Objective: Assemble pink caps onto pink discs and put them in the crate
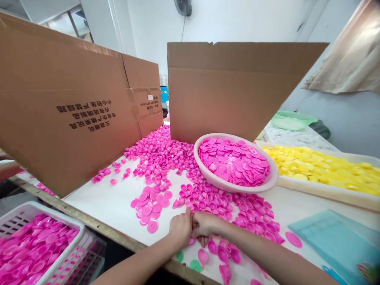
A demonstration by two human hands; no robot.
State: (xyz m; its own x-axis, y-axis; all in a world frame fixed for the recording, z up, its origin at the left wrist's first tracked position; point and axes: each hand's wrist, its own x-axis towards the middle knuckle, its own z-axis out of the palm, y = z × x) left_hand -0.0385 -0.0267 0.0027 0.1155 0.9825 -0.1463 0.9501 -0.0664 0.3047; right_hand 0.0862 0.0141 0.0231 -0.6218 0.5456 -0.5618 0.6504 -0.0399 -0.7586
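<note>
My left hand and my right hand meet over the table, both closed, with knuckles touching. Whatever is pinched between them is hidden by the fingers; a bit of pink shows just below. Small pink plastic cups lie in a heap right behind the hands, and more loose pink cups are beneath my right forearm. To the left of my left hand is a cluster of flat pink discs. Two green discs sit at the table's front edge.
A pale round basin full of pink discs stands behind the hands. Yellow discs fill a white tray on the right, with blue plastic sheets in front. Cardboard panels wall the heap. A white basket of pink pieces sits lower left.
</note>
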